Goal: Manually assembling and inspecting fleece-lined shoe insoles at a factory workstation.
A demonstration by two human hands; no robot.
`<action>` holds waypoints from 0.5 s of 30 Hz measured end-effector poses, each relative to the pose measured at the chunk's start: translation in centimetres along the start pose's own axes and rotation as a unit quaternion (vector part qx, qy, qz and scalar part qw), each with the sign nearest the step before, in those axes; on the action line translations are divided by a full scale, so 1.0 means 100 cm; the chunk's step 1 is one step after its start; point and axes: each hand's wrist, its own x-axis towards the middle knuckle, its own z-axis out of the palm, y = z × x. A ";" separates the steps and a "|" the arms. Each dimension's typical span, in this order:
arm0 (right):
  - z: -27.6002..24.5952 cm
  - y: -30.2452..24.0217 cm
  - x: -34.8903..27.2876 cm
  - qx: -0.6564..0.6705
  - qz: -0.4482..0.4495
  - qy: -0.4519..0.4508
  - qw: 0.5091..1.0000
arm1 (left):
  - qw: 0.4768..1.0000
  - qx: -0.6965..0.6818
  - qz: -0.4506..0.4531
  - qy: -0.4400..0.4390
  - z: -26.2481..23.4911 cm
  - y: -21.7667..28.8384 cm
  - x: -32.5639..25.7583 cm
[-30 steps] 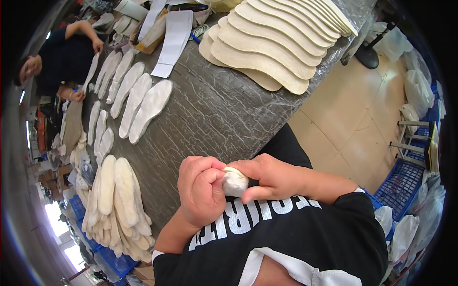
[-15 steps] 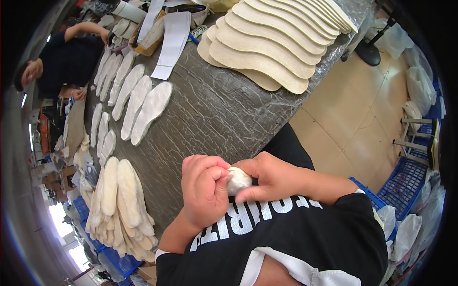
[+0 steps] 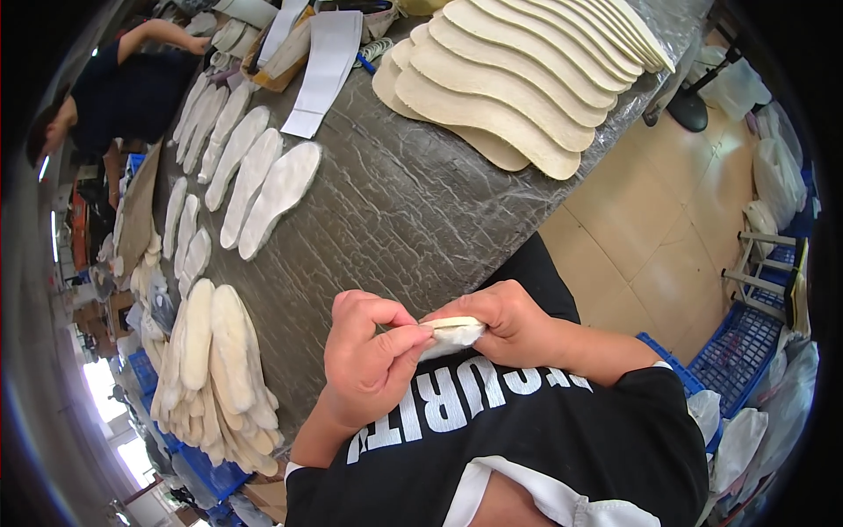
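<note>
Close to my chest, both hands hold a fleecy insole [image 3: 455, 335] with a cream edge and a white fluffy side. It is seen nearly end-on, so much of its length is hidden. My left hand [image 3: 367, 351] pinches its left end between thumb and fingertips. My right hand [image 3: 507, 323] grips the other end, fingers wrapped behind it and mostly out of sight. Beyond them on the dark table [image 3: 351, 211] lie white insoles [image 3: 279, 198] in two rows. A heap of cream fleece insoles [image 3: 233, 347] is piled at the table's left edge.
Fanned cream insole pieces [image 3: 505, 97] cover the far right of the table. White paper strips [image 3: 325, 70] and a box [image 3: 283, 61] sit at the back. A co-worker [image 3: 132, 97] stands at far left. Blue crates [image 3: 733, 351] and a small stepladder [image 3: 762, 272] are on the right.
The insole was bunched up between my hands and now shows a flatter, longer edge. My hands have spread slightly apart. The view has shifted a little.
</note>
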 end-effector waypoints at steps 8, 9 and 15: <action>-0.001 -0.004 0.001 -0.006 0.011 0.008 1.000 | 0.995 0.078 0.059 -0.020 0.002 0.001 0.005; -0.001 -0.004 0.000 -0.014 0.013 0.008 1.000 | 0.996 0.080 0.047 -0.013 0.004 0.002 0.004; 0.002 -0.006 0.000 -0.022 0.015 0.033 0.999 | 0.991 0.120 0.058 -0.033 0.007 0.003 0.008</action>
